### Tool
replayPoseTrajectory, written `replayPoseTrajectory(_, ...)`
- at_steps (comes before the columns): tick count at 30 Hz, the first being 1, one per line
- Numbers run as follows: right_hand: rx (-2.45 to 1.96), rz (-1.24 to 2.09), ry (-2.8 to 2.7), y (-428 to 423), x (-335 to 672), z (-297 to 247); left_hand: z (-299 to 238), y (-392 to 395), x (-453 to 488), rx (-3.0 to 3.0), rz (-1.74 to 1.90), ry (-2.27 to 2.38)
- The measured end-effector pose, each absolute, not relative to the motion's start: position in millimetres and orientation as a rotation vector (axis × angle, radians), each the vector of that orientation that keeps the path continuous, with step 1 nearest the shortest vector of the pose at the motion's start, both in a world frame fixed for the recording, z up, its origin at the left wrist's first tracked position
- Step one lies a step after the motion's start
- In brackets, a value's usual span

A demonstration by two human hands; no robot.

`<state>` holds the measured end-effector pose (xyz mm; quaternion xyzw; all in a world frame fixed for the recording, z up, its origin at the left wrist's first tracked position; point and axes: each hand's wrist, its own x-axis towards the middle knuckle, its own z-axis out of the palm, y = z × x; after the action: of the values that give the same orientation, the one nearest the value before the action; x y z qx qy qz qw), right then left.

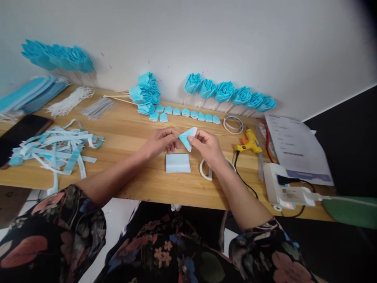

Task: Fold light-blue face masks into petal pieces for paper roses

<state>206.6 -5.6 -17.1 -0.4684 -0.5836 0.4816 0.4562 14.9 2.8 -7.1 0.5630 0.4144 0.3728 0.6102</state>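
Note:
Between my hands, above the table, is a small light-blue fabric piece (185, 138) folded to a triangle, with a white strip along its right side. My right hand (208, 146) pinches it at that white side, thumb on top. At the pointed left tip, my left hand (163, 140) has its thumb and forefinger closed, the other fingers curled. Just below lies a stack of pale-blue fabric rectangles (178, 163). A white tape roll (204, 171) is partly hidden under my right wrist. Beyond my hands, several folded blue petals (185, 112) lie in a row.
Blue fabric flowers (225, 92) on sticks lean against the wall, with more flowers (145, 94) lying down. Cut strips (55, 147), a phone (25, 131) and face masks (35, 92) occupy the left. A yellow glue gun (249, 142) and power strip (275, 184) are at right.

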Motion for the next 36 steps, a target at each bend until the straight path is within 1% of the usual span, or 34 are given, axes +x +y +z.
replayPoseTrajectory(7, -1.150, 1.126, -1.581, -6, 205, -23, -9, 1, 18, 1.383, 0.812, 0.981)
replayPoseTrajectory(12, -1.128, 1.113, -1.515, -4, 208, -23, -12, 4, 16, 1.322, 0.877, 0.969)
replayPoseTrajectory(15, -1.101, 0.955, -1.560, -4, 212, -20, -11, 6, 14, 1.204, 0.924, 0.954)
replayPoseTrajectory(21, -1.019, 0.564, -1.881, -6, 212, -17, -14, 8, 14, 1.024, 0.952, 0.862)
replayPoseTrajectory(24, -1.002, 0.468, -1.953, -7, 210, -18, -16, 7, 14, 1.015, 0.947, 0.859)
replayPoseTrajectory(31, -0.990, 0.568, -1.891, -6, 211, -19, -15, 6, 15, 1.092, 0.966, 0.901)
replayPoseTrajectory(36, -1.014, 0.801, -1.767, -4, 210, -23, -14, 5, 15, 1.210, 0.976, 0.950)
